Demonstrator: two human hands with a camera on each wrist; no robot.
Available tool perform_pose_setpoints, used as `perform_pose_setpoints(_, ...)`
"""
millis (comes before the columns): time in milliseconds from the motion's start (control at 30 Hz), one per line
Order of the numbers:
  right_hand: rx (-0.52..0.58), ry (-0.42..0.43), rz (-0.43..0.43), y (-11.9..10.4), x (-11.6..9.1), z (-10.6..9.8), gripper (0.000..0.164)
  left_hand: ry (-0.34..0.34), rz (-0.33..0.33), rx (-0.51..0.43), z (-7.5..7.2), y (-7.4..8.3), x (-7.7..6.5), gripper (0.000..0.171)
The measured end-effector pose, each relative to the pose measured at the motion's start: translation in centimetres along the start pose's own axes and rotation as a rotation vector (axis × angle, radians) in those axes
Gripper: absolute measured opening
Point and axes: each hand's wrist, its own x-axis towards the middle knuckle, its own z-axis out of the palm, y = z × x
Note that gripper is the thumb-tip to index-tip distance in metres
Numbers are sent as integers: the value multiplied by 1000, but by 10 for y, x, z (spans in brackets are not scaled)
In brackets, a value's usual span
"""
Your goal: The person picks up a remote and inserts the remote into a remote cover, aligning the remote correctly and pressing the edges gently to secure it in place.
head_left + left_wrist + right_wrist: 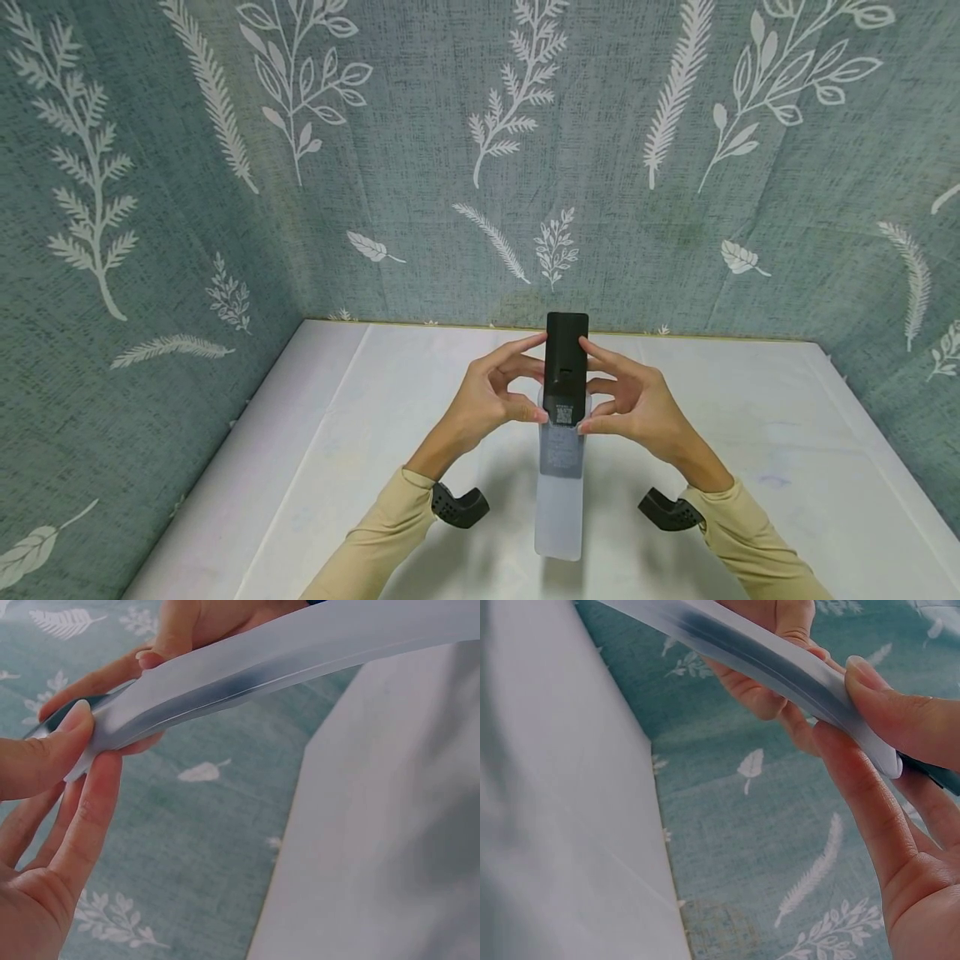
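A black remote control [566,358], back side up with a small latch and a printed code label, sits partway inside a translucent sleeve [558,517]. Its far end sticks out bare, and its near part shows dimly through the sleeve. My left hand [491,392] pinches the left edge around the sleeve's mouth, thumb near the label. On the opposite edge my right hand [633,400] grips in the same way. The left wrist view shows the left thumb and fingers on either face of the sleeve [225,682]. The sleeve's lower part hangs limp toward me.
Below the hands lies a white-covered table [360,467], its far edge meeting a blue-green leaf-patterned cloth wall [420,167]. Another cloth panel [172,275] rises on the left side. Black wrist devices [459,507] hang at both sleeve cuffs.
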Motion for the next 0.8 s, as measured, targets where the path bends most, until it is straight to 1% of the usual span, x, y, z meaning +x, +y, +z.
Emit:
perform_pose_setpoints(400, 20, -4, 1, 0, 0, 1, 93, 13, -5, -2, 0, 0, -1, 86)
perform_pose_setpoints(800, 24, 2, -2, 1, 0, 2, 92, 22, -29, -18, 0, -1, -3, 83)
